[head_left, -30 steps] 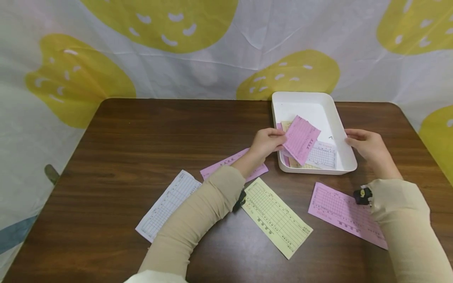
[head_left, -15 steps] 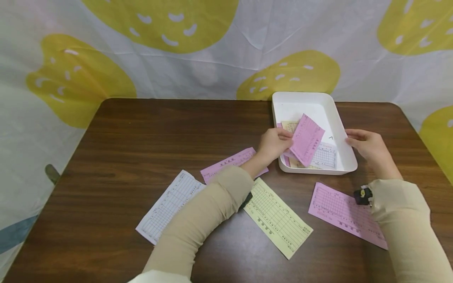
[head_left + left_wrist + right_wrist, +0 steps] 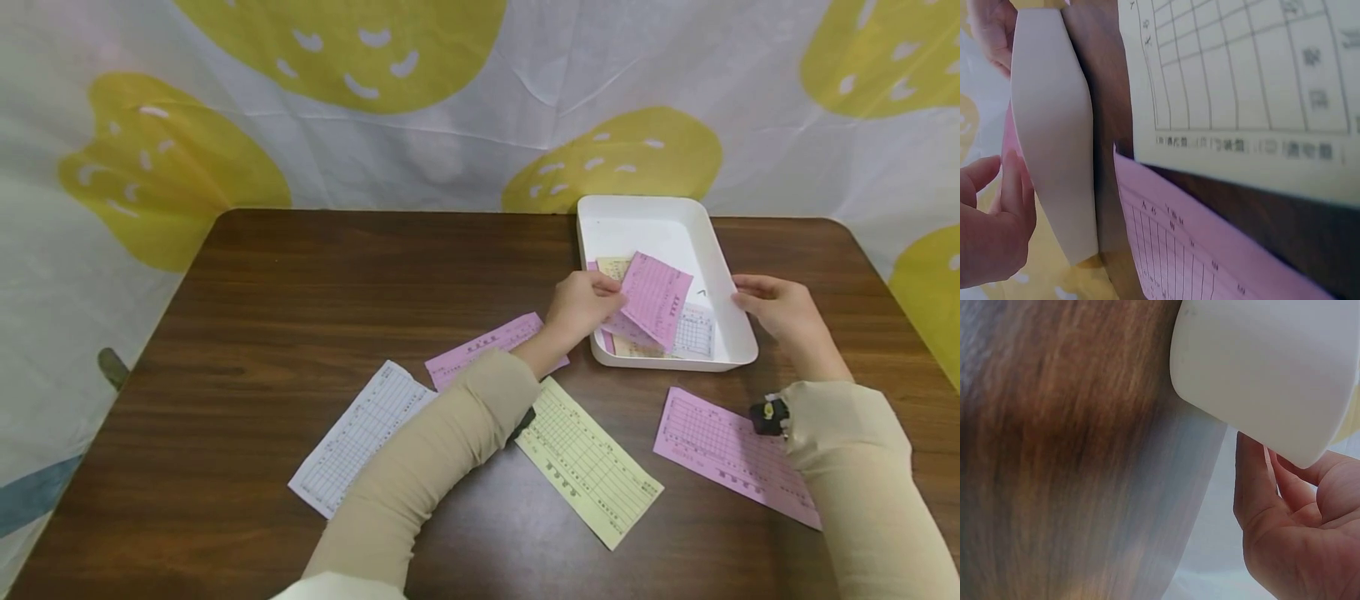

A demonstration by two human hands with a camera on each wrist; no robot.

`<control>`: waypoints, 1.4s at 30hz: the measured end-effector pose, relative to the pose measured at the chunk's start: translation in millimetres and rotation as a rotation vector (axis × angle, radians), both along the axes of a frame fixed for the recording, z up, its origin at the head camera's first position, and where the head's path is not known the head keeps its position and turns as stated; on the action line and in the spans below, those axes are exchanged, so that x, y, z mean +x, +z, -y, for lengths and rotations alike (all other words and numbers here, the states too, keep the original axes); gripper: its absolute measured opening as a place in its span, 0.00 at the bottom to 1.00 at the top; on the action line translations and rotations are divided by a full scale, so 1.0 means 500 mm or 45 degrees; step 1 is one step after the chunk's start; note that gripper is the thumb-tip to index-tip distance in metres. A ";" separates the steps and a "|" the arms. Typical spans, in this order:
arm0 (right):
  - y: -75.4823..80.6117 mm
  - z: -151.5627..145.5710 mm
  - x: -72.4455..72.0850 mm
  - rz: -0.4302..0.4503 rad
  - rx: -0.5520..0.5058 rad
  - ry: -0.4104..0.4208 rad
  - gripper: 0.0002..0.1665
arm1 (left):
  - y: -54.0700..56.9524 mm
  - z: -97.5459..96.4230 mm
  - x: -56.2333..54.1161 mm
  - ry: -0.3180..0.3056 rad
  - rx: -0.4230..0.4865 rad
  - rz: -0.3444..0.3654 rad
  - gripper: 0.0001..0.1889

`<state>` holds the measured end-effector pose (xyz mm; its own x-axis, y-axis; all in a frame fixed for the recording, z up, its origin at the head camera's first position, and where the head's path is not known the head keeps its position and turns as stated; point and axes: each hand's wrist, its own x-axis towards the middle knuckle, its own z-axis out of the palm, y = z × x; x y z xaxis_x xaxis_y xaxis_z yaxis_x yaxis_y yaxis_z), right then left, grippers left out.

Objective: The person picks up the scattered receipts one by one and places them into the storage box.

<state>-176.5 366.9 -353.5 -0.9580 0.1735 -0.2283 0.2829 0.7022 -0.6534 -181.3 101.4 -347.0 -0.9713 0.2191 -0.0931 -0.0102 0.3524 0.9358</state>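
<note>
At the back right of the table stands a white tray (image 3: 645,362). My left hand (image 3: 585,307) pinches a pink printed slip (image 3: 660,298) by its left edge over the tray. A second pink layer shows beneath it; I cannot tell whether it is the same slip. White (image 3: 697,335) and yellowish slips (image 3: 615,266) lie in the tray, partly covered. My right hand (image 3: 783,318) holds the tray's right side, fingers against the outer wall and thumb at the rim. In the right wrist view the thumb tip is hidden behind the tray corner (image 3: 1297,447).
On the wooden table (image 3: 300,292) lie a white form (image 3: 360,437), a pink form (image 3: 487,342) partly under my left arm, a yellow form (image 3: 588,462), and another pink form (image 3: 727,454) partly under my right forearm. A patterned curtain (image 3: 420,158) hangs behind the table's back edge.
My left hand has shifted right with the pink slip. The slip has tilted and dropped a little, showing the pink layer below. My right hand and the tray have stayed put.
</note>
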 end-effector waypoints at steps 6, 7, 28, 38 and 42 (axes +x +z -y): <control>-0.002 -0.002 -0.002 0.015 0.004 -0.007 0.32 | 0.004 0.013 -0.004 -0.050 -0.002 -0.015 0.11; -0.002 -0.002 -0.002 0.021 -0.001 -0.011 0.32 | 0.003 0.015 -0.005 -0.063 -0.002 -0.015 0.11; -0.004 0.000 -0.004 -0.008 -0.010 -0.022 0.33 | 0.019 0.152 -0.027 -0.235 0.047 0.228 0.15; 0.001 0.003 -0.002 0.049 -0.056 -0.055 0.33 | 0.017 0.251 -0.030 -0.245 -0.091 0.232 0.17; 0.005 0.004 -0.001 0.069 -0.065 -0.060 0.33 | 0.008 0.289 -0.030 -0.227 -0.137 0.256 0.17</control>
<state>-177.1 365.1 -351.0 -0.9350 0.2052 -0.2894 0.3510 0.6535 -0.6706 -196.4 -42.9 -342.8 -0.8779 0.3634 -0.3119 -0.1207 0.4624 0.8784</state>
